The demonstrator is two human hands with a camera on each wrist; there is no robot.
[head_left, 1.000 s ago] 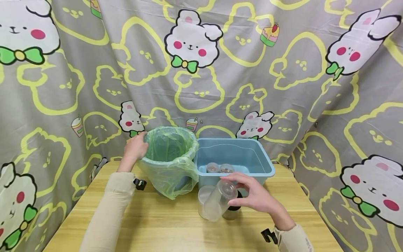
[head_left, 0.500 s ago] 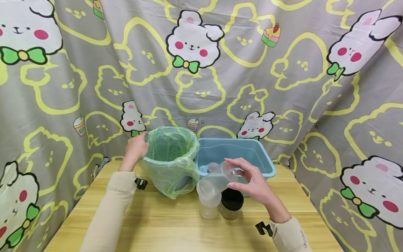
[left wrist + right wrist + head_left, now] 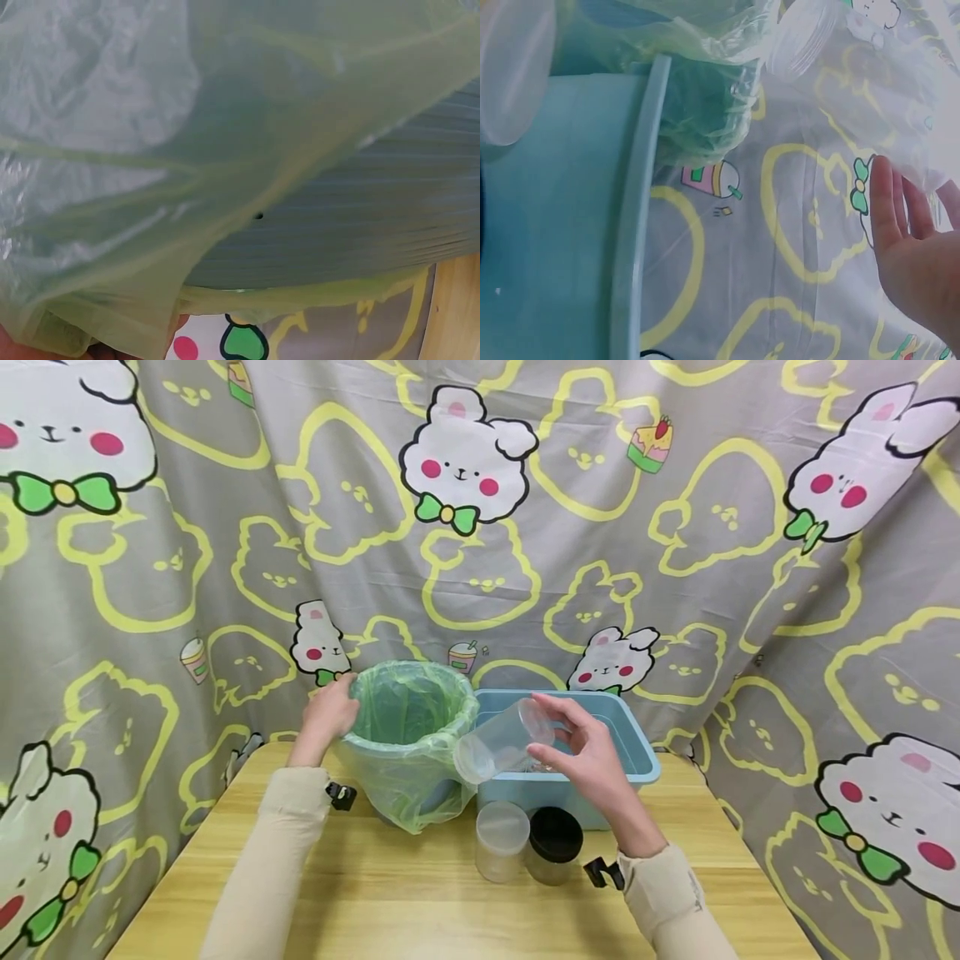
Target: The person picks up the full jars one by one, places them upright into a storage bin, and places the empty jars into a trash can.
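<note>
My left hand [image 3: 330, 710] grips the left rim of a round bin lined with a thin green plastic bag [image 3: 408, 785]. In the left wrist view the bag [image 3: 97, 187] hides most of that hand. My right hand [image 3: 588, 756] holds a tall clear plastic jar [image 3: 497, 743] by one end, thumb and fingers on either side. The jar tilts, its other end lower and leftward near the bin's right rim. It looks see-through; in the right wrist view a ribbed band [image 3: 804, 41] circles its far end.
A blue tub [image 3: 649, 768] stands right of the bin, its contents mostly hidden behind the jar and hand. In front of it, a jar with a whitish lid [image 3: 502, 835] and a black-lidded jar [image 3: 555, 835] stand on the wooden table [image 3: 420, 902]. A patterned curtain [image 3: 480, 560] hangs behind.
My right hand has lifted the clear jar up from the jars in front, over the tub's front edge, and tipped it toward the bin. My left hand keeps its place.
</note>
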